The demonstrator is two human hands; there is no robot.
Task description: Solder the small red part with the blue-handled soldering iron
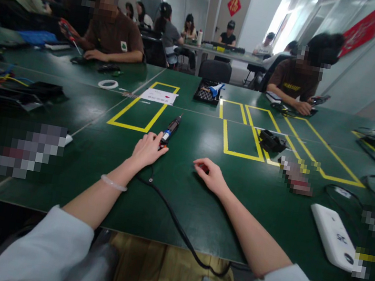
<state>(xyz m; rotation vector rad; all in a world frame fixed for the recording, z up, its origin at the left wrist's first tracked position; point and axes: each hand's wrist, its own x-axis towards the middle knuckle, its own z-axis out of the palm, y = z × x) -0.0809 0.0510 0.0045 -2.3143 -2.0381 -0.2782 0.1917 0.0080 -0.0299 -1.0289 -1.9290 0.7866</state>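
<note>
My left hand [147,150], with a pale bracelet at the wrist, lies over the rear end of an electric screwdriver [171,129] on the green table. The tool is black with a blue band, and its tip points away from me. Thumb and fingers curl about its back part. A black cord [174,216] runs from near that hand over the table's front edge. To the right, my right hand [215,177] hovers at or just above the tabletop, fingers curled. Something small and dark red shows between them, mostly hidden.
Yellow tape rectangles [243,156] mark the table [180,183]. A paper sheet [159,96], a black tray of small parts [207,96] and a black part [272,142] lie beyond my hands. A white power bank [332,236] sits at right. People work across the table.
</note>
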